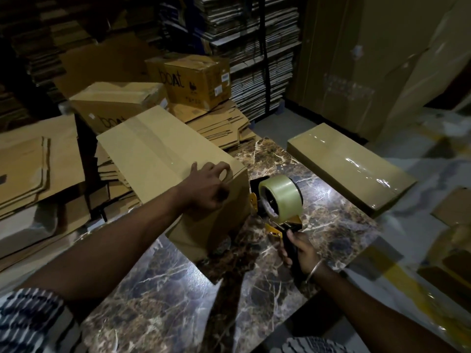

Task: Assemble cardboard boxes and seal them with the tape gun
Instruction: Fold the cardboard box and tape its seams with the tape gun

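A marbled tabletop (163, 296) is shown carrying a closed cardboard box (163, 159) at ten o'clock and a flat film-wrapped carton (349, 164) at two o'clock. The box's near top edge is pressed by the left hand (207, 186), fingers curled. The tape gun (280, 200), standing just beside the box, is gripped at its handle by the right hand (299, 247).
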The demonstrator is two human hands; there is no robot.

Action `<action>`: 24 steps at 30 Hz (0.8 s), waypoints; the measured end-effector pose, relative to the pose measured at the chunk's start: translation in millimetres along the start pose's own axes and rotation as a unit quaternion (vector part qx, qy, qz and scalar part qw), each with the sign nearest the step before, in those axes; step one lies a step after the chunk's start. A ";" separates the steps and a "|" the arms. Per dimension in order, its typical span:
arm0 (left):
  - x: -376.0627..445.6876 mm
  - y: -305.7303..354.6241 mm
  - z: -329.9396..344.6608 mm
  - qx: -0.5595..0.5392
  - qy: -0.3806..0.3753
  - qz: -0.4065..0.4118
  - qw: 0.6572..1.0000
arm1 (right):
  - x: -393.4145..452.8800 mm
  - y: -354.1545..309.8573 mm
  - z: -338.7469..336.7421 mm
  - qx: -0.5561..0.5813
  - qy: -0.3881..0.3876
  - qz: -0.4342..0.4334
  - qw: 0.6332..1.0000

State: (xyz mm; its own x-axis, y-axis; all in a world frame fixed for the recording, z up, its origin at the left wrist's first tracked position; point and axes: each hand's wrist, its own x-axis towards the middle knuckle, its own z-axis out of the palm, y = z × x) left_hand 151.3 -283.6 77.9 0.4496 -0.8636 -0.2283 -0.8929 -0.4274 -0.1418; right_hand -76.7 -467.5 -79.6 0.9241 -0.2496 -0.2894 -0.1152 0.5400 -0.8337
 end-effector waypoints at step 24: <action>15.3 10.2 24.9 -0.140 0.017 -0.166 0.976 | 13.2 -41.9 15.7 0.020 -0.040 0.003 0.999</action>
State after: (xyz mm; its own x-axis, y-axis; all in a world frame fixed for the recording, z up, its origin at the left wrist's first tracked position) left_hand 149.7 -294.5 49.0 0.7184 -0.6713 -0.1824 -0.6720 -0.7375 0.0672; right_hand -53.9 -480.8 -41.1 0.9498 -0.1820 -0.2546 -0.1079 0.5733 -0.8122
